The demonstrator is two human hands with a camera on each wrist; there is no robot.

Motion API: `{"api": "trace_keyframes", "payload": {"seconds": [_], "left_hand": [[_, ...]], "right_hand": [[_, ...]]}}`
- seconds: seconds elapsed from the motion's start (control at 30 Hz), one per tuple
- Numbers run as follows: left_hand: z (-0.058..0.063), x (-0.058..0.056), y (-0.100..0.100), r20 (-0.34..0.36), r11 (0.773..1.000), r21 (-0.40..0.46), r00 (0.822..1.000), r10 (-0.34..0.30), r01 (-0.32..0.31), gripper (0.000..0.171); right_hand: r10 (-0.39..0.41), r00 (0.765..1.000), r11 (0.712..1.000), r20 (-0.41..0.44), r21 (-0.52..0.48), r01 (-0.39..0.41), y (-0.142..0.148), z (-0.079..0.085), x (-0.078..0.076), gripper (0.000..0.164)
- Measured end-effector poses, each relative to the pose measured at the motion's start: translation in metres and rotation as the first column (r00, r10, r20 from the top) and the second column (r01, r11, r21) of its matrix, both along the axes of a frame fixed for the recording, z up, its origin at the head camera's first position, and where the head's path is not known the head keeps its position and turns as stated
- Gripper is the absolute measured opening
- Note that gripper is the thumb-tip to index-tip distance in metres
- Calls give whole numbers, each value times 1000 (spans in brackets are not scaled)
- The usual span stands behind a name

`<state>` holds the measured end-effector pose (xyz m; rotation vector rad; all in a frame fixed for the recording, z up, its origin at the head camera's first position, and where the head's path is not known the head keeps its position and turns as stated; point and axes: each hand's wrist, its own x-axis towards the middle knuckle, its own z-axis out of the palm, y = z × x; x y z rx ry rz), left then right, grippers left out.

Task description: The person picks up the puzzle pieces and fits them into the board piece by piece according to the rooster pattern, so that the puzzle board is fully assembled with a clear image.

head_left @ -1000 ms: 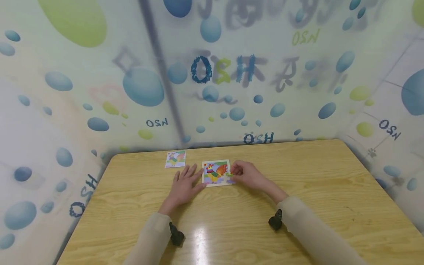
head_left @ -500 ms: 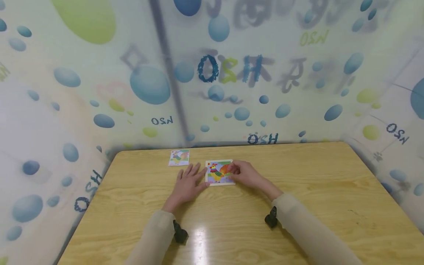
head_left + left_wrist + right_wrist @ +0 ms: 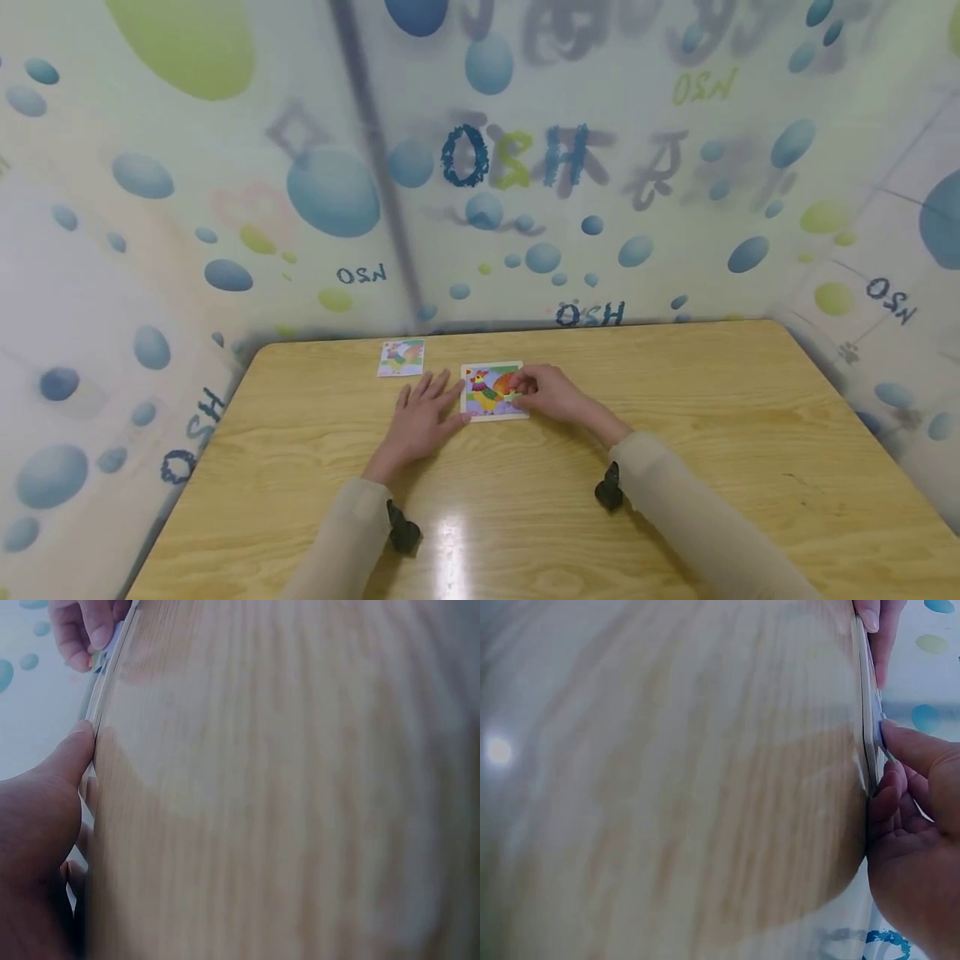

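Note:
A square jigsaw puzzle (image 3: 486, 390) with a white border and a colourful rooster picture lies on the table in the head view. My left hand (image 3: 422, 423) lies flat at its left side, fingers spread and straight, with the thumb against the lower left corner. Over the right part of the rooster, my right hand (image 3: 553, 393) has thumb and fingers bent together, pinching a small puzzle piece (image 3: 95, 660). Most of that piece is hidden by the fingers. In the right wrist view, the right thumb (image 3: 915, 746) sits right at the puzzle's surface.
A paler card (image 3: 401, 357) with the same rooster picture lies at the back left of the wooden table (image 3: 675, 400). Behind the table's far edge stands a white wall (image 3: 637, 108) printed with blue and green ovals.
My right hand has moved slightly left, from the puzzle's right edge to over its right part, carrying the piece. My left hand has kept its place at the puzzle.

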<state>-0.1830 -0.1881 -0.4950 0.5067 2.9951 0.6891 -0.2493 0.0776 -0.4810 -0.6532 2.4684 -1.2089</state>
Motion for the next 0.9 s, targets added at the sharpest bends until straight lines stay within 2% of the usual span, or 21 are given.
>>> {"api": "trace_keyframes", "payload": {"seconds": [0.47,0.9], "left_hand": [[-4,-2,-2,-16,1000,-7,1000,-4,4,65],[-1,-1,-1,22,1000,-8,1000,14,-14,64]], "right_hand": [[-6,1000,1000,14,-1,6,0,1,2,14],[-30,999,1000,23,-4,31,0,-3,-1,14]]}}
